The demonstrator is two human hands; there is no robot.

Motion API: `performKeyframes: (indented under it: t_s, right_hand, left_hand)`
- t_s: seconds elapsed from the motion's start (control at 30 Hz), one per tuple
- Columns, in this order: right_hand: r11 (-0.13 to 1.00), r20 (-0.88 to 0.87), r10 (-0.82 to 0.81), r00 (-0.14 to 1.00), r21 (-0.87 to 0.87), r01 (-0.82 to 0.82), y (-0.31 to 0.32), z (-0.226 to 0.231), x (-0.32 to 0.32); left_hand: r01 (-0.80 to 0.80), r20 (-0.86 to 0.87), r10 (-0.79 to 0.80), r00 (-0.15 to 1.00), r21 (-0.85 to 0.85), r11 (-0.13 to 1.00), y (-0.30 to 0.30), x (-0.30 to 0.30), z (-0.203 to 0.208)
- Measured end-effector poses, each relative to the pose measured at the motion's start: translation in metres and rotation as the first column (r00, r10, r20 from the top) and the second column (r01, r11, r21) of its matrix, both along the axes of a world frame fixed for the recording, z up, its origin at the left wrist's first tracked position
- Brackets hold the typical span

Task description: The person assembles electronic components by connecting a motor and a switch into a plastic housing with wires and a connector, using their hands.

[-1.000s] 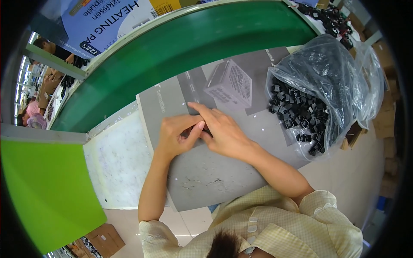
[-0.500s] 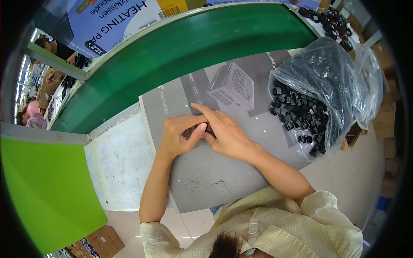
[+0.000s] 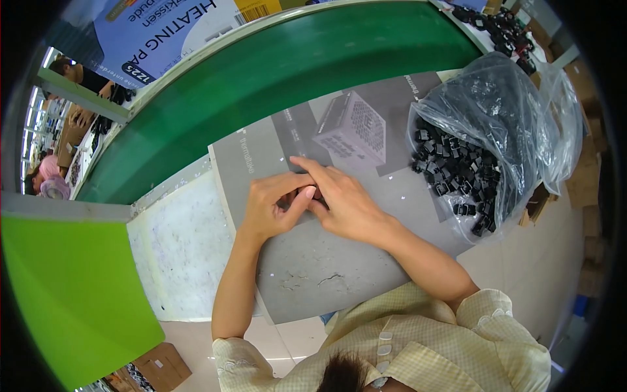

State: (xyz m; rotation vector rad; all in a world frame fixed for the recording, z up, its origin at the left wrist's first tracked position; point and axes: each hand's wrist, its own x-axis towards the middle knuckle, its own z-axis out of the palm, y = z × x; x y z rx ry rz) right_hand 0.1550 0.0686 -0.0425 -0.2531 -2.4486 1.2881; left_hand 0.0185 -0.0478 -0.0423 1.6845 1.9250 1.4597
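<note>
My left hand (image 3: pixel 275 204) and my right hand (image 3: pixel 344 201) meet over the grey printed cardboard sheet (image 3: pixel 366 271). The fingers of both are closed together around a small dark piece that is mostly hidden; only a bit of it shows between the fingertips. My right index finger stretches forward past the left fingers. To the right of my hands lies a clear plastic bag (image 3: pixel 483 98), its mouth spilling a pile of small black plastic parts (image 3: pixel 457 166) onto the sheet.
Beyond the sheet runs a green conveyor belt (image 3: pixel 274 78). A blue printed box (image 3: pixel 153 42) stands at the far left, above a bright green panel (image 3: pixel 72 281). More black parts (image 3: pixel 496 29) lie at the far right. A person (image 3: pixel 81 75) sits beyond the belt at left.
Both hands keep nearly the same place and grip. The whole view has shifted very slightly.
</note>
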Motion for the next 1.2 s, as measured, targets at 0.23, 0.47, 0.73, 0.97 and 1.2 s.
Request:
performKeyframes:
  t_s: [0.23,0.47,0.73,0.97,1.2]
  right_hand:
    - [1.000,0.031,0.019,0.999,-0.025,-0.018,0.0005,0.0053,0.0016]
    - [1.000,0.016,0.012,1.000,-0.011,-0.012,-0.0019,0.0031,-0.0007]
    - [1.000,0.041,0.001,0.999,-0.014,-0.001,-0.0003,0.0034,0.0005]
    - [1.000,0.042,0.006,0.999,-0.002,-0.006,0.0003,0.0055,0.0007]
    - [1.000,0.028,0.006,1.000,0.007,-0.006,0.0001,0.0053,0.0005]
  left_hand:
    - [-0.016,0.007,0.016,1.000,-0.035,0.999,-0.0006,0.0014,-0.0002]
    - [-0.021,-0.002,0.021,1.000,-0.019,1.000,-0.0037,-0.0007,-0.0035]
    - [-0.017,-0.013,0.017,1.000,-0.008,1.000,-0.0016,-0.0003,-0.0031]
    - [-0.011,-0.026,0.010,1.000,-0.013,1.000,-0.0012,-0.0012,-0.0034]
    - [-0.009,-0.005,0.009,1.000,0.007,1.000,-0.0008,0.0004,-0.0030]
